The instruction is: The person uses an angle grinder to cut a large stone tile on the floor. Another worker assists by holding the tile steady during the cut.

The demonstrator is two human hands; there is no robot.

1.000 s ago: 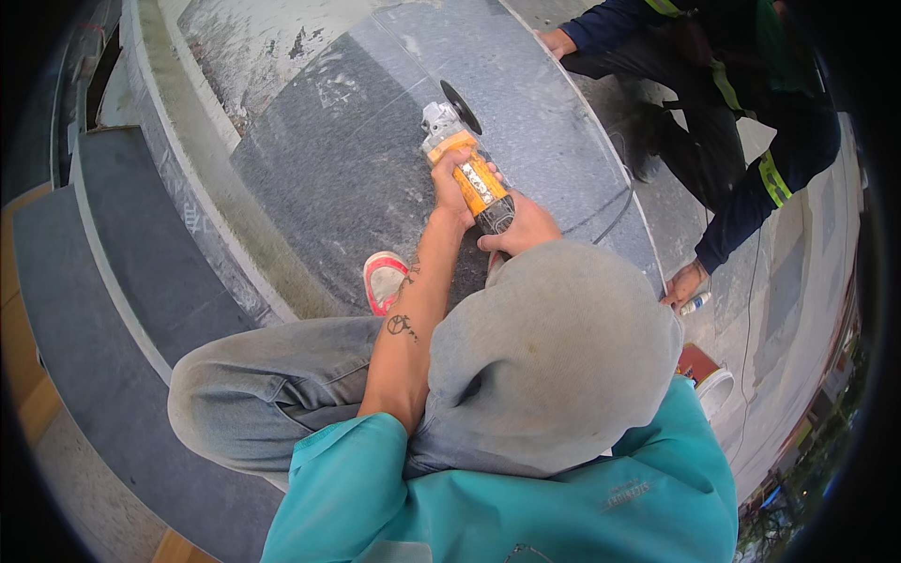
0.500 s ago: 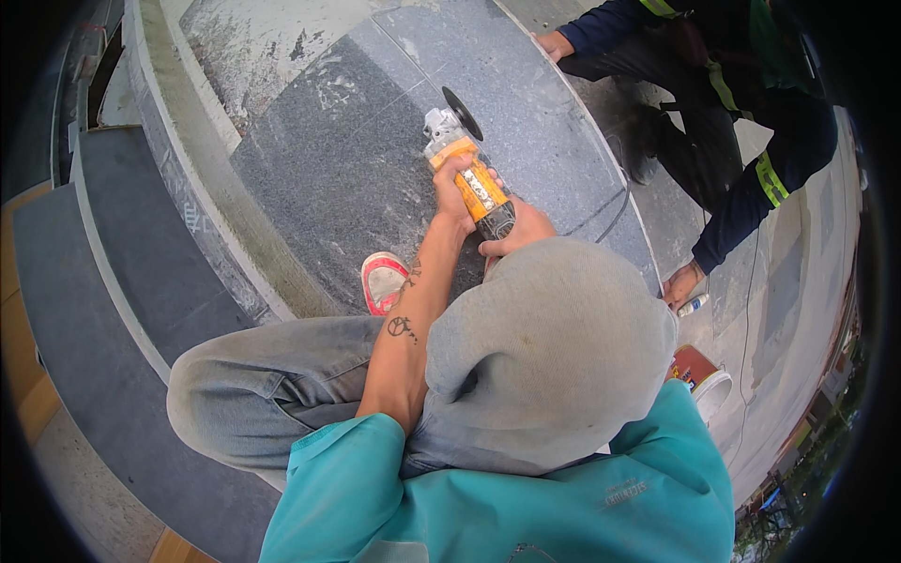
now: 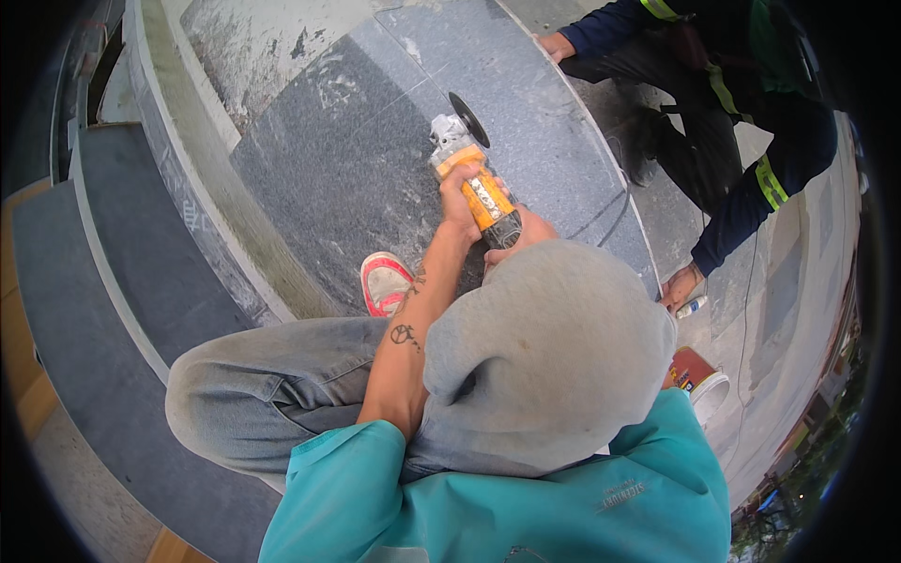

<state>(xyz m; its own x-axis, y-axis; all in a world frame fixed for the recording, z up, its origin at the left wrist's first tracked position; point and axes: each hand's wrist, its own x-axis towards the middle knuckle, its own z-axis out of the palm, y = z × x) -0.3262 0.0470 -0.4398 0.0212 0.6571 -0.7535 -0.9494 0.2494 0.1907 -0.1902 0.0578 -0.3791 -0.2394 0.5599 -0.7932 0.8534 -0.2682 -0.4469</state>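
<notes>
An angle grinder (image 3: 485, 199) with an orange body, a silver head and a dark rear handle is held over the grey stone slab (image 3: 347, 178). Around the front of its body, just behind the head, my left hand (image 3: 459, 205) is closed. My right hand (image 3: 528, 228) grips the rear end, partly hidden behind my raised knee. The thin black disc (image 3: 468, 119) stands at the tool's far right side, tilted on edge. Whether the disc touches the slab or turns, I cannot tell. A dark cord (image 3: 615, 218) lies on the slab to the right of the grinder.
Across the slab's right edge crouches a co-worker (image 3: 718, 141) in dark clothes, with one hand (image 3: 554, 47) at the far edge and the other (image 3: 682, 286) at the near right edge. A red and white bucket (image 3: 699, 375) stands at right. A curved stone kerb (image 3: 202, 178) runs along the left.
The grinder and both my hands have shifted slightly to the right and toward me. The co-worker's hands stay at the slab's edge.
</notes>
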